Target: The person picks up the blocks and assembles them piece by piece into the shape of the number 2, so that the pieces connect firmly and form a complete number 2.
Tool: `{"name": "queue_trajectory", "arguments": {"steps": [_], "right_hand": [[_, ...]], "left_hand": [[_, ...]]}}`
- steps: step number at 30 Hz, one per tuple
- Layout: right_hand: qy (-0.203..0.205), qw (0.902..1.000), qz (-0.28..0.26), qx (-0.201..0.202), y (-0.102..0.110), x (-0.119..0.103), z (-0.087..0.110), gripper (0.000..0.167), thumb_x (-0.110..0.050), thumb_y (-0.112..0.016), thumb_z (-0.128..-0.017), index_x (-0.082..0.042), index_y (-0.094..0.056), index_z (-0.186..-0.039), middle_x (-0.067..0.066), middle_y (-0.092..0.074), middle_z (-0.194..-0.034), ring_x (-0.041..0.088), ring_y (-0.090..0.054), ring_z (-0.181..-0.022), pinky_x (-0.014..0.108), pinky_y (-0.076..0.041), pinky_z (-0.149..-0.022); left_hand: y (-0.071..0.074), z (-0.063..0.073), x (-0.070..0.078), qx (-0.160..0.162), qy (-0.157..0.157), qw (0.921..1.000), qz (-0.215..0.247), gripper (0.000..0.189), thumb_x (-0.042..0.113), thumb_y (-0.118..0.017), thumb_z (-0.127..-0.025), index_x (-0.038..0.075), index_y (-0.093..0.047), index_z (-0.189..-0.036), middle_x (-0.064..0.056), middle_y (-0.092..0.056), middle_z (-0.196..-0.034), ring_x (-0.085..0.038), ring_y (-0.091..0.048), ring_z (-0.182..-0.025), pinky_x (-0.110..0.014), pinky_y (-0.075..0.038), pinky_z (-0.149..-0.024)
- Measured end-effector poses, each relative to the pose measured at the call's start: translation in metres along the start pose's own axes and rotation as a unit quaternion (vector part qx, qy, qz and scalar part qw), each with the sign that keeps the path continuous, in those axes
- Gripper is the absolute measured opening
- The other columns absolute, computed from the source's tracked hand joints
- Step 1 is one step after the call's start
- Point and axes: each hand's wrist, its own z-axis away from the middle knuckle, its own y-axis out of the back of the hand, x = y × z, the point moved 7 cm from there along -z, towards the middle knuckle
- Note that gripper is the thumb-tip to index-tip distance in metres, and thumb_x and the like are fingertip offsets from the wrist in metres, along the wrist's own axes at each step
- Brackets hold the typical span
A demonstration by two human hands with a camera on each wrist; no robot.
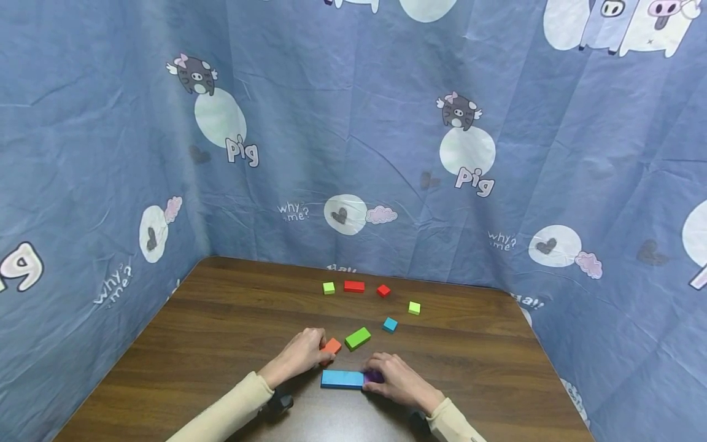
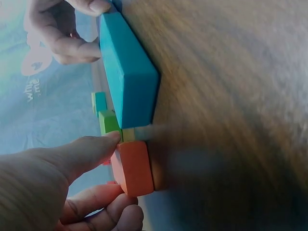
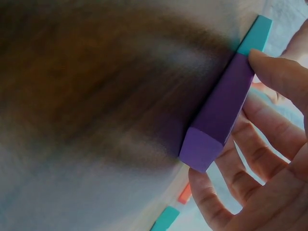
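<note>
My left hand (image 1: 302, 353) pinches an orange block (image 1: 332, 347) between thumb and fingers on the wooden table; in the left wrist view the thumb lies along one side of this orange block (image 2: 135, 168). To its right, a long blue block (image 1: 342, 379) lies flat. End to end with the blue block is a purple block (image 3: 219, 103), which my right hand (image 1: 399, 379) grips, its thumb near the seam between the two. From the head view the hand covers much of the purple block. A green block (image 1: 358, 338) sits just beyond both hands.
Farther back on the table (image 1: 221, 319) lie a small blue block (image 1: 390, 325), two lime cubes, one left (image 1: 328, 288) and one right (image 1: 414, 308), a red block (image 1: 354, 286) and a small red cube (image 1: 383, 290). A blue patterned curtain (image 1: 342, 153) hangs behind.
</note>
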Motion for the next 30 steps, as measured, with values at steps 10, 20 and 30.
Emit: {"name": "queue_trajectory", "arguments": {"steps": [10, 20, 30], "right_hand": [[-0.008, 1.0000, -0.002, -0.004, 0.001, -0.002, 0.000, 0.025, -0.033, -0.069, -0.089, -0.018, -0.068, -0.109, -0.009, -0.065, -0.102, 0.003, -0.057, -0.094, 0.030, -0.046, -0.083], [-0.008, 1.0000, -0.002, -0.004, 0.001, -0.001, 0.000, 0.025, -0.034, -0.069, -0.089, -0.018, -0.068, -0.108, -0.009, -0.064, -0.102, 0.003, -0.058, -0.094, 0.030, -0.046, -0.083], [0.001, 1.0000, -0.002, 0.004, 0.001, -0.003, 0.001, 0.026, -0.033, -0.070, -0.088, -0.017, -0.068, -0.108, -0.008, -0.065, -0.101, 0.003, -0.057, -0.094, 0.029, -0.047, -0.083]], "left_hand": [[-0.005, 0.004, 0.001, -0.023, 0.013, 0.9996, 0.013, 0.029, 0.025, -0.079, -0.078, 0.008, -0.056, -0.077, 0.005, -0.049, -0.063, -0.005, -0.046, -0.048, -0.022, -0.034, -0.044], [-0.004, 0.009, 0.001, -0.034, 0.002, 0.9991, 0.024, 0.028, 0.025, -0.080, -0.078, 0.009, -0.057, -0.077, 0.005, -0.050, -0.064, -0.003, -0.046, -0.047, -0.020, -0.034, -0.044], [-0.003, 0.011, 0.004, -0.029, -0.011, 0.9992, 0.025, 0.027, 0.025, -0.079, -0.078, 0.008, -0.057, -0.076, 0.005, -0.050, -0.064, -0.004, -0.046, -0.048, -0.021, -0.035, -0.044]]}}
